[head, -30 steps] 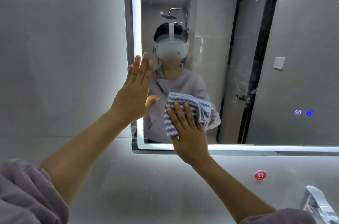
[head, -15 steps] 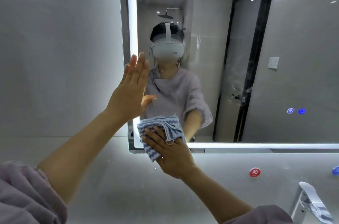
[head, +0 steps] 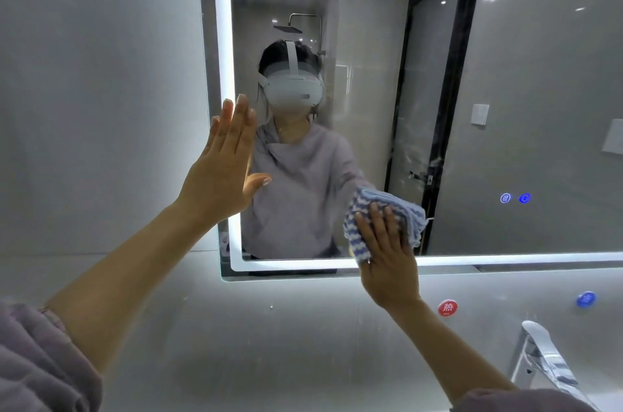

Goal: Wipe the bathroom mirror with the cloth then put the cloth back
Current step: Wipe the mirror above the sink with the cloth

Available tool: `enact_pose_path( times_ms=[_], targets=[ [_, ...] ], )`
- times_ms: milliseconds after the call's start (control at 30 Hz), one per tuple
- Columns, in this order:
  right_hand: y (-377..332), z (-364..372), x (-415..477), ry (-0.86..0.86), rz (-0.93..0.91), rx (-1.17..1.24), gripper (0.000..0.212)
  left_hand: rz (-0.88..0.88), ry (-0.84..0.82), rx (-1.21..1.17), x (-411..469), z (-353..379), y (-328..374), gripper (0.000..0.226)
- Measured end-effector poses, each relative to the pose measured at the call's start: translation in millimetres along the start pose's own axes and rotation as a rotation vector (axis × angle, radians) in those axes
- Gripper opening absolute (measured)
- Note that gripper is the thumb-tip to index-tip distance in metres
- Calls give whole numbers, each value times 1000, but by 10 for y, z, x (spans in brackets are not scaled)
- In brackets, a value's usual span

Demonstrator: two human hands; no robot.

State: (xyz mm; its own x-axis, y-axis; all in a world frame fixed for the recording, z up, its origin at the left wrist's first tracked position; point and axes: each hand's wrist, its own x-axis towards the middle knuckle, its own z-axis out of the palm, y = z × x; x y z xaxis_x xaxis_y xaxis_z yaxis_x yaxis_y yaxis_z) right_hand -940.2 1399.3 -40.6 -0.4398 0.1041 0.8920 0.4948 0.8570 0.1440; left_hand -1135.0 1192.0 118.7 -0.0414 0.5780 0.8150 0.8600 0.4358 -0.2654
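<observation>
The bathroom mirror (head: 488, 91) with a lit white border fills the upper right. My right hand (head: 387, 253) presses a blue-and-white striped cloth (head: 381, 206) flat against the glass near the mirror's lower edge. My left hand (head: 224, 168) rests flat on the mirror's left lit edge, fingers straight and together, thumb out, holding nothing. Streaks show on the glass over the reflected dark door.
A chrome tap (head: 542, 357) stands at the lower right. A red round sticker (head: 447, 307) and a blue one (head: 586, 299) sit on the grey wall under the mirror. Two blue touch buttons (head: 515, 198) glow on the glass. Grey tiled wall (head: 94, 91) lies left.
My right hand has swept the cloth from the mirror's lower left corner to the right along the bottom edge. My left hand has stayed on the left edge.
</observation>
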Motion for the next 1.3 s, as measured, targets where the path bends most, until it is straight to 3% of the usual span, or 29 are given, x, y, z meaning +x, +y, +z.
enact_pose_path(
  times_ms=[100, 233, 667, 967, 1167, 1300],
  targets=[
    [-158, 33, -20, -5, 125, 10, 64, 1, -9, -17, 4, -7, 5, 92],
    [-390, 84, -15, -47, 261, 80, 62, -5, -20, -13, 1, 6, 4, 93],
    [-921, 162, 100, -240, -212, 72, 58, -6, -28, 29, 0, 22, 3, 93],
    [-788, 171, 112, -205, -203, 99, 56, -4, -35, 30, 3, 15, -3, 94],
    [-306, 69, -6, -72, -111, 100, 61, -4, -21, -7, -6, -13, 23, 93],
    [53, -101, -96, -102, 19, 121, 63, -13, -29, -12, -5, -38, 52, 92]
  ],
)
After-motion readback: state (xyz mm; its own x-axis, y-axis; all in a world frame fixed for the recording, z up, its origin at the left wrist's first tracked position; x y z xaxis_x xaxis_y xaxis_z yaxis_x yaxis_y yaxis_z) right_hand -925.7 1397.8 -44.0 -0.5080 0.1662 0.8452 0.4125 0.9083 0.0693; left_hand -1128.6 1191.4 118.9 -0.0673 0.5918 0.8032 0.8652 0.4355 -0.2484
